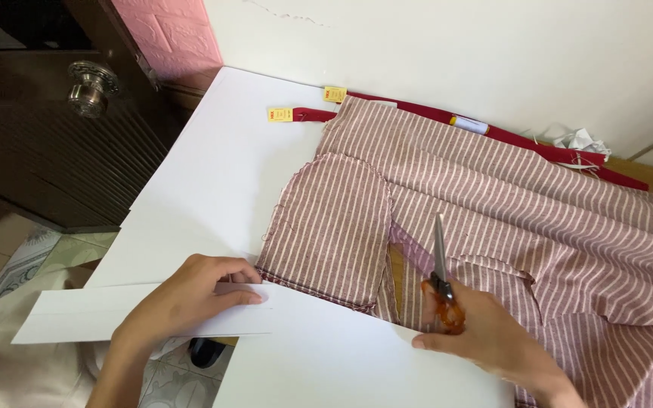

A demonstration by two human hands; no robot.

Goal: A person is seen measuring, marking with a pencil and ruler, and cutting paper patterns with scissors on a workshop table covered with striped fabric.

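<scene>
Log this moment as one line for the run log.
left hand: pressing white paper strip | right hand: holding scissors, blades shut | striped fabric on table

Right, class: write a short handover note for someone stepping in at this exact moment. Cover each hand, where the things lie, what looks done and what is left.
Left hand: flat on a white paper strip at the table's near edge.
Right hand: gripping orange-handled scissors, blades pointing away over the striped fabric.
Done: a rounded striped piece lies cut out on the white sheet.
Left: the larger fabric is only partly cut.
</scene>
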